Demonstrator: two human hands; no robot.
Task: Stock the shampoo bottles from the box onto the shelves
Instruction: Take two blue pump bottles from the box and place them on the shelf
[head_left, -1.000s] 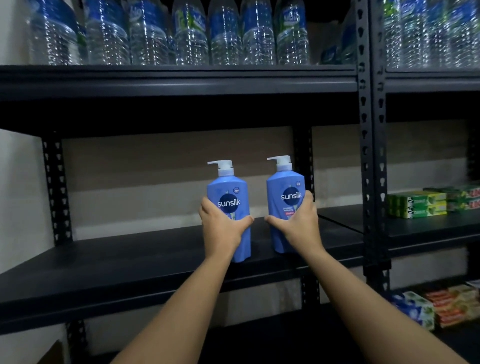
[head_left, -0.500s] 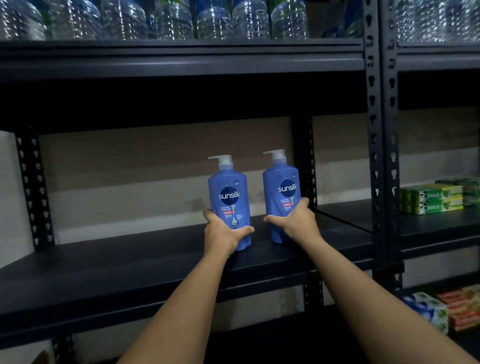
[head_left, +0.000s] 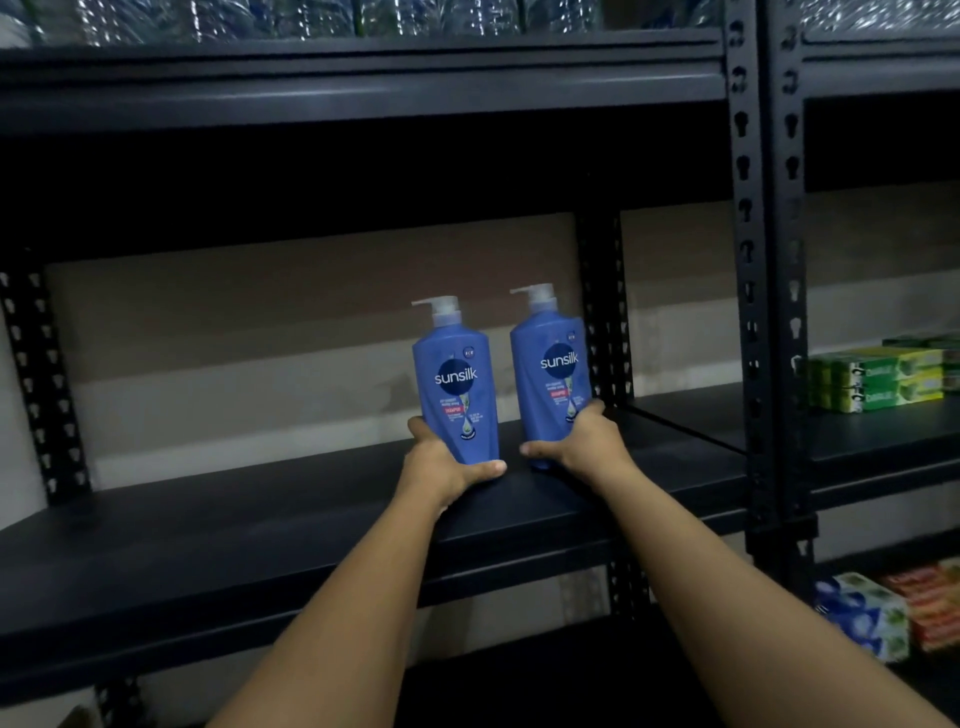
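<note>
While you reach out with both arms, your left hand (head_left: 441, 467) grips the bottom of the left blue plastic shampoo bottle with a white pump top (head_left: 456, 384), with your thumb curled across its front low down. Your right hand (head_left: 582, 441) grips the bottom of the right blue plastic shampoo bottle with a white pump top (head_left: 551, 369), with your fingers wrapped round its side. Both bottles stand up straight, side by side with a small gap between them, near the back of the wide black metal shelf (head_left: 260, 530). You can read the word "sunsilk" on each one. It is hard to tell if the bottles sit flat on the shelf or are held just above it. Clear plastic water bottles (head_left: 311, 18) fill the shelf above. On the next rack to your right, green boxes (head_left: 878, 379) sit in a stack, and blue and red boxes (head_left: 893, 613) sit on a lower shelf.
</note>
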